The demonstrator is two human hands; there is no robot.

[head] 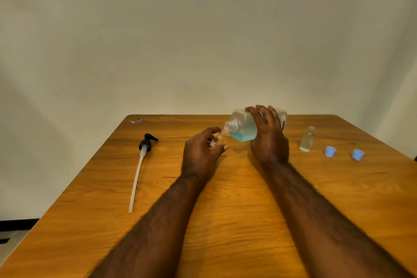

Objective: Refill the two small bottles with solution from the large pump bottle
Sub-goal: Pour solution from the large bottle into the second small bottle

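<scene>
Right hand [268, 135] grips big bottle [244, 128], frame centre, tipped, blue liquid low, neck at small bottle [217, 140] pinched in left hand [200, 153]. Red-white label, unreadable. Second small bottle [307, 139] right, uncapped.

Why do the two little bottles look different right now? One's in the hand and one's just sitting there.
The small bottle in the left hand is tilted, its mouth up against the large bottle; the other small bottle stands upright alone on the table.

The held small bottle shows a red-and-white label; the standing one looks plain.

Both are clear, small and uncapped; two blue caps lie nearby.
</scene>
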